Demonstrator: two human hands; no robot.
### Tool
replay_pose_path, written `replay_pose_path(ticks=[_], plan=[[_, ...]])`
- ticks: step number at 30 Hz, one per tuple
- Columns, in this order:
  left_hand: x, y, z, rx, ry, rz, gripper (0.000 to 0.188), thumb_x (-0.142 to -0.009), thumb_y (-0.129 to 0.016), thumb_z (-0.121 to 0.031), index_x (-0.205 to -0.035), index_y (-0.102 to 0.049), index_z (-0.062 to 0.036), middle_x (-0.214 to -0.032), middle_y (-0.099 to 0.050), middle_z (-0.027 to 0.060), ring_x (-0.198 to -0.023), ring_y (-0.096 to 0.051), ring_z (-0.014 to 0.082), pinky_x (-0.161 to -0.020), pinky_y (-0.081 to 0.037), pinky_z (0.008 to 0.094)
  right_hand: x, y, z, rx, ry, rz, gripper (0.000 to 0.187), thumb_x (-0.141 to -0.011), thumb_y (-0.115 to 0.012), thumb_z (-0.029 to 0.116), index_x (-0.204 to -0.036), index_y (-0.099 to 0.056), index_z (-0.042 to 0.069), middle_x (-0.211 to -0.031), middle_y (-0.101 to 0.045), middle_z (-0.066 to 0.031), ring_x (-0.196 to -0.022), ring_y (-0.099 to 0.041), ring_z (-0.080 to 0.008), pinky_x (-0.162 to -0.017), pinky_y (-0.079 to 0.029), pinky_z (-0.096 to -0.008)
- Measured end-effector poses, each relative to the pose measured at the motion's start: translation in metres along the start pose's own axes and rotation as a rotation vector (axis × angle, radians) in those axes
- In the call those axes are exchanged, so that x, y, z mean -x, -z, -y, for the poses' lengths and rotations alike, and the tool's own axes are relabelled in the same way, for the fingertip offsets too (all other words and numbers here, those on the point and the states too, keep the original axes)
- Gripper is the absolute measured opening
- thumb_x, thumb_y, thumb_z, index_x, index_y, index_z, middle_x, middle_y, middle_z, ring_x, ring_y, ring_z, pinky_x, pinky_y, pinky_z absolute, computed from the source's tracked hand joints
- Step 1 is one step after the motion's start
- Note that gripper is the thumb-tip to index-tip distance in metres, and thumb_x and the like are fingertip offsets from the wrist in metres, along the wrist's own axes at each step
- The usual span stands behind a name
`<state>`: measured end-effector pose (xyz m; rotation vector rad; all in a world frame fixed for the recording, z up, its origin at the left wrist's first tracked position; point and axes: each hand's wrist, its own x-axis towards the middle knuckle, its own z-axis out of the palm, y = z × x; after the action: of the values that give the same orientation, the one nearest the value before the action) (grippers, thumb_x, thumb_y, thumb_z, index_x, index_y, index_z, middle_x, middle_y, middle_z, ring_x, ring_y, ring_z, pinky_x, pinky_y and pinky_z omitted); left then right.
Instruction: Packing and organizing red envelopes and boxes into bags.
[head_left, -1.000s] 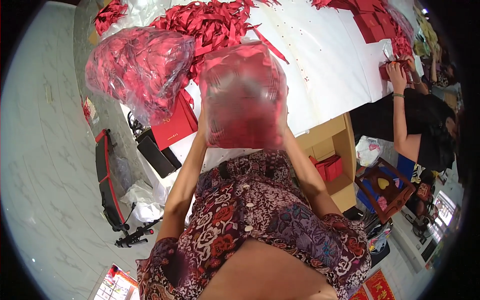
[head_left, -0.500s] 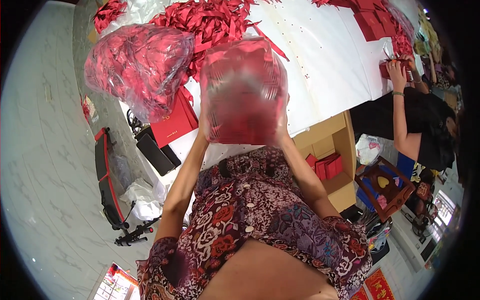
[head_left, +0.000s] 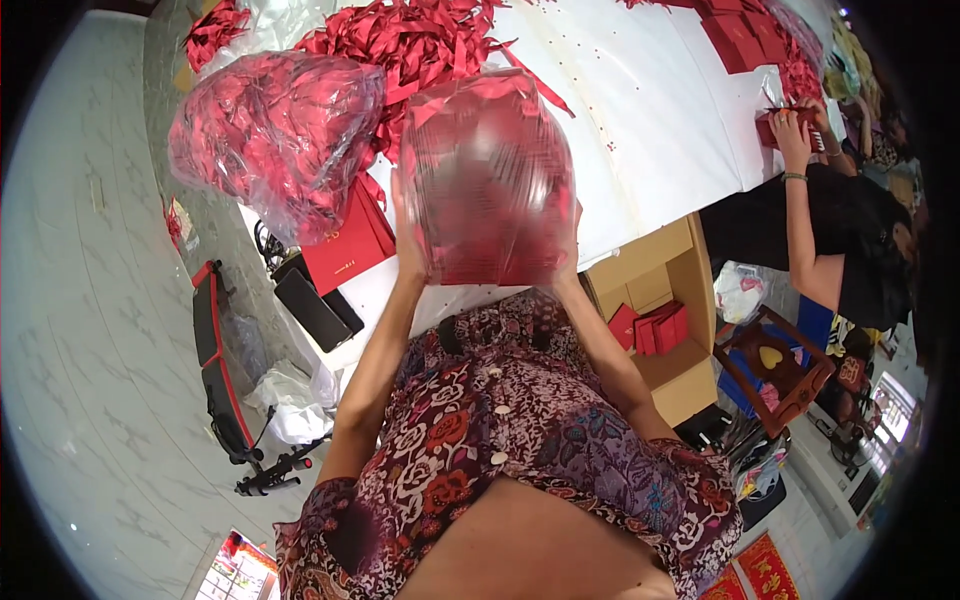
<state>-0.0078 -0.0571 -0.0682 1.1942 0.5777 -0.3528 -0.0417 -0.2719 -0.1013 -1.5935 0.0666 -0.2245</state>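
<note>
Between my two hands is a bulky pack of clear plastic (head_left: 488, 180) with red contents, held up close over the white table's near edge. Glare and ribbed reflections blur what is inside. My left hand (head_left: 408, 245) grips its left side and my right hand (head_left: 566, 250) its right side; most of the fingers are hidden behind the pack. Left of it lies a large clear plastic bag of red ribbons (head_left: 280, 130). Loose red ribbons (head_left: 410, 45) are heaped just beyond the pack.
Red paper bags (head_left: 348, 250) and a black case (head_left: 312, 305) lie at the table's left edge. An open cardboard box (head_left: 700, 270) with red packets stands at my right. Another person's hand (head_left: 793, 140) works on a red box at the far right, near a wooden chair (head_left: 775, 365).
The pack has tilted slightly in my hands and its reflections have shifted. Both hands keep their grip at its sides.
</note>
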Motion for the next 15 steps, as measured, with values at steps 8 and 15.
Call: replay_pose_path(ticks=[8, 15], plan=[[-0.008, 0.035, -0.026, -0.087, -0.362, 0.064, 0.079, -0.102, -0.022, -0.062, -0.157, -0.010, -0.0071, -0.162, -0.018, 0.0183, -0.150, -0.016, 0.0252, -0.121, -0.009, 0.0393, -0.039, 0.050, -0.001, -0.151, -0.397, -0.067, 0.070, -0.104, -0.028, 0.055, -0.156, -0.018, 0.009, -0.160, -0.021, -0.0154, -0.147, -0.023, -0.0272, -0.120, -0.019, -0.0431], [-0.015, 0.009, -0.052, -0.179, -0.354, 0.136, 0.074, -0.104, -0.021, -0.057, -0.157, -0.012, -0.0055, -0.163, -0.017, 0.0137, -0.150, -0.016, 0.0254, -0.121, -0.009, 0.0367, -0.111, 0.030, -0.013, -0.270, -0.379, -0.107, 0.069, -0.105, -0.024, 0.053, -0.156, -0.020, 0.007, -0.159, -0.025, -0.0143, -0.147, -0.022, -0.0261, -0.118, -0.017, -0.0431]])
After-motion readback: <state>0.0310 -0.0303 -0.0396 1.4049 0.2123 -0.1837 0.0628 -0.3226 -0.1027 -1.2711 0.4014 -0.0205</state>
